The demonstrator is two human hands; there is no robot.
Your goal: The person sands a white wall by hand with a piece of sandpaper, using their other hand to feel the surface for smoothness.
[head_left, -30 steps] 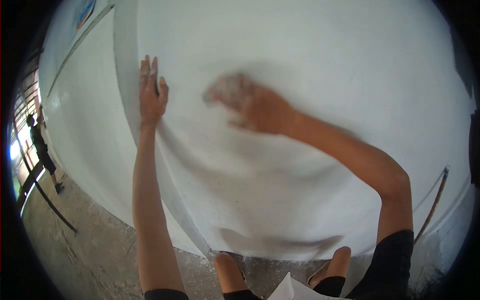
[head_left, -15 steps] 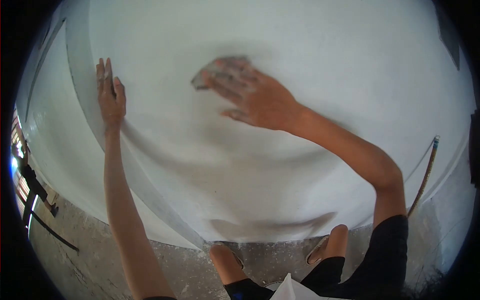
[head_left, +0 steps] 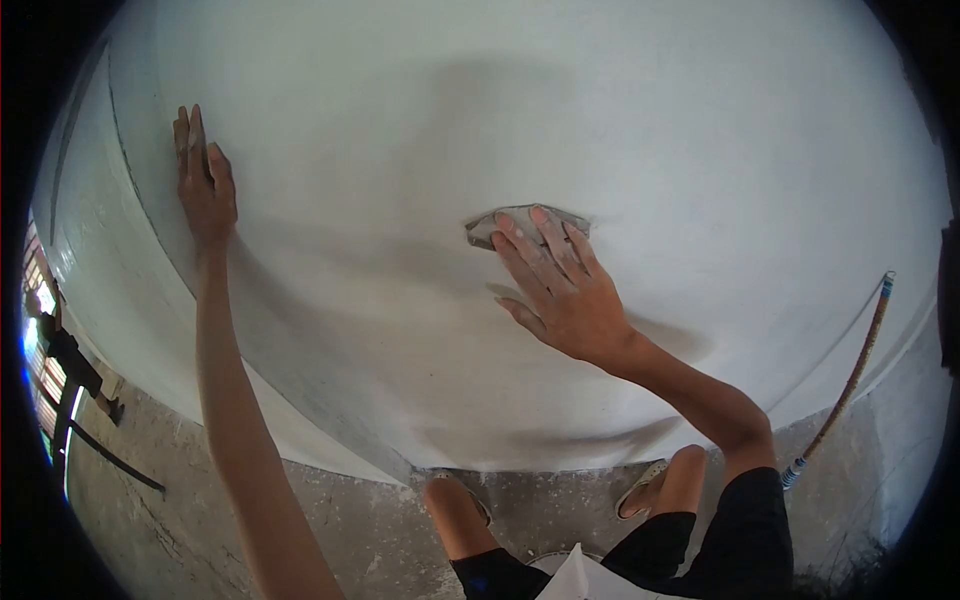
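Observation:
A large white wall [head_left: 400,330] fills most of the view. My right hand [head_left: 570,300] lies with its fingers stretched over a folded grey sheet of sandpaper [head_left: 520,214], pressing it flat to the wall right of the middle. White dust coats these fingertips. My left hand [head_left: 208,195] rests against the wall at the upper left, beside the vertical corner edge. Its fingers point up, the thumb is a little apart, and it holds nothing.
A thin hose-like rod [head_left: 850,370] leans on the wall at the right. Below is a speckled concrete floor [head_left: 370,530]. Another person [head_left: 70,350] stands at the far left near a dark curved bar [head_left: 115,465]. My knees are close to the wall's foot.
My right hand has slid down and to the right along the wall with the sandpaper. My left hand stays on the wall, shifted slightly left in view.

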